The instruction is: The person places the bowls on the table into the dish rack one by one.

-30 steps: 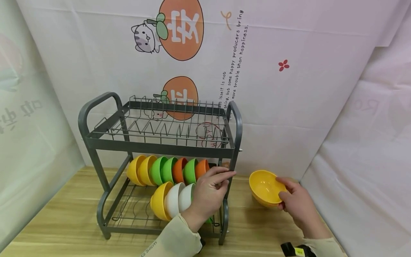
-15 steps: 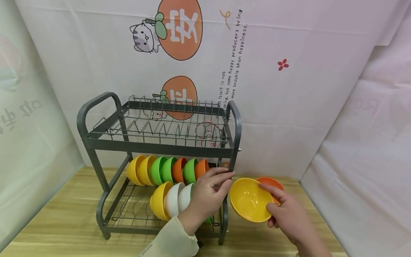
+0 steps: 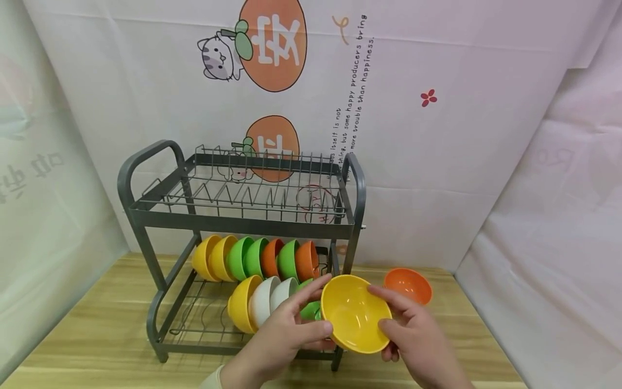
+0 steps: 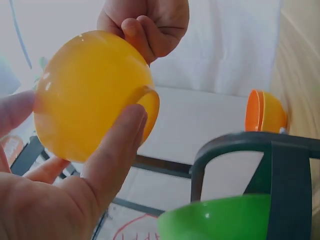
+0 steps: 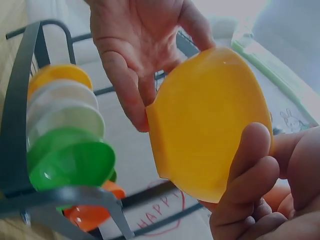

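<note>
A yellow bowl (image 3: 357, 313) is held up in front of the rack's right end, its inside facing the head camera. My right hand (image 3: 413, 335) grips its right side, thumb at the rim and fingers behind. At its left side my left hand (image 3: 286, 324) holds it too, a finger at the upper rim and the thumb low. The left wrist view shows the bowl's rounded outside (image 4: 90, 95) and a left digit against its foot. In the right wrist view, left fingers touch the foot and edge of the bowl (image 5: 210, 125).
A dark two-tier dish rack (image 3: 243, 219) stands at left centre. Its lower tier holds two rows of bowls on edge, including a white bowl (image 3: 262, 302) and a green bowl (image 3: 289, 259). An orange bowl (image 3: 408, 285) stands on the wooden table (image 3: 82, 324) right of the rack.
My right hand has lifted the yellow bowl and brought it left, uncovering the orange one. My left hand has moved from the rack's right post down onto the yellow bowl.
</note>
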A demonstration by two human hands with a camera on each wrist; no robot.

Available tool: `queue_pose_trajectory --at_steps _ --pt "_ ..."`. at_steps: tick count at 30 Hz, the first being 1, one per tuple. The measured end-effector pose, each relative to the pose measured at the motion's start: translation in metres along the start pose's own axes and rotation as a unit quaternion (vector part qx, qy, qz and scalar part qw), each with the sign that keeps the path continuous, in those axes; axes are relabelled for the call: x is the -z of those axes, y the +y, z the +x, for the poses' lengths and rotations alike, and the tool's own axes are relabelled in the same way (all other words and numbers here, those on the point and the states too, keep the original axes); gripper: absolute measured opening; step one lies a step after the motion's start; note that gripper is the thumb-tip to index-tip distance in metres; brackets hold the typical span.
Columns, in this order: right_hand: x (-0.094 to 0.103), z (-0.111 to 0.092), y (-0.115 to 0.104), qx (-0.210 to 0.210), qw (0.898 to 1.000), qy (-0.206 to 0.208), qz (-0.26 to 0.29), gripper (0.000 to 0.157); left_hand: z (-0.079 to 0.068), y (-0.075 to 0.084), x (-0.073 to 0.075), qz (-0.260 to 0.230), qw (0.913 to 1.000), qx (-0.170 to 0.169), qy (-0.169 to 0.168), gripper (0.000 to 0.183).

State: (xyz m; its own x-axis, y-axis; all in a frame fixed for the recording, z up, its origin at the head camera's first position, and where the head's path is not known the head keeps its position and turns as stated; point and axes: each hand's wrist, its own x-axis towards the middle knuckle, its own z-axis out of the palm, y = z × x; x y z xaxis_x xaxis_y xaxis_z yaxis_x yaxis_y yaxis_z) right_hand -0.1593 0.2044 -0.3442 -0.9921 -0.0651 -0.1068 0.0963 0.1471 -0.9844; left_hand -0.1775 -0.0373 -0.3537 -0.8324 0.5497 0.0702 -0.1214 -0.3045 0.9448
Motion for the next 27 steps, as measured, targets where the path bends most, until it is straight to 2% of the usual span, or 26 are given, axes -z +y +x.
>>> queue_pose_trajectory --at_steps 3,11,14,18,22,27 --pt "-0.006 0.001 0.000 -0.001 1.000 -0.012 0.004 0.054 -0.004 0.001 0.006 -0.015 0.9999 0.000 -0.007 0.070" --pt "-0.015 0.006 0.004 0.018 0.999 -0.045 0.020 0.052 -0.012 0.005 0.016 0.001 1.0000 -0.004 -0.004 0.065" --pt "-0.022 0.007 0.005 0.041 0.999 -0.012 0.003 0.044 -0.016 0.009 0.019 0.005 0.9999 -0.002 0.014 0.063" --pt "-0.031 0.012 0.011 0.093 0.994 0.053 -0.026 0.038 -0.025 0.022 0.025 0.042 0.9979 -0.006 0.048 0.061" --pt "-0.039 0.022 0.024 0.114 0.989 0.067 -0.068 0.050 -0.040 0.040 0.032 0.112 0.9882 -0.013 0.103 0.060" --pt "-0.049 0.033 0.035 0.111 0.982 0.077 -0.131 0.068 -0.059 0.058 0.041 0.197 0.9611 -0.010 0.193 0.061"
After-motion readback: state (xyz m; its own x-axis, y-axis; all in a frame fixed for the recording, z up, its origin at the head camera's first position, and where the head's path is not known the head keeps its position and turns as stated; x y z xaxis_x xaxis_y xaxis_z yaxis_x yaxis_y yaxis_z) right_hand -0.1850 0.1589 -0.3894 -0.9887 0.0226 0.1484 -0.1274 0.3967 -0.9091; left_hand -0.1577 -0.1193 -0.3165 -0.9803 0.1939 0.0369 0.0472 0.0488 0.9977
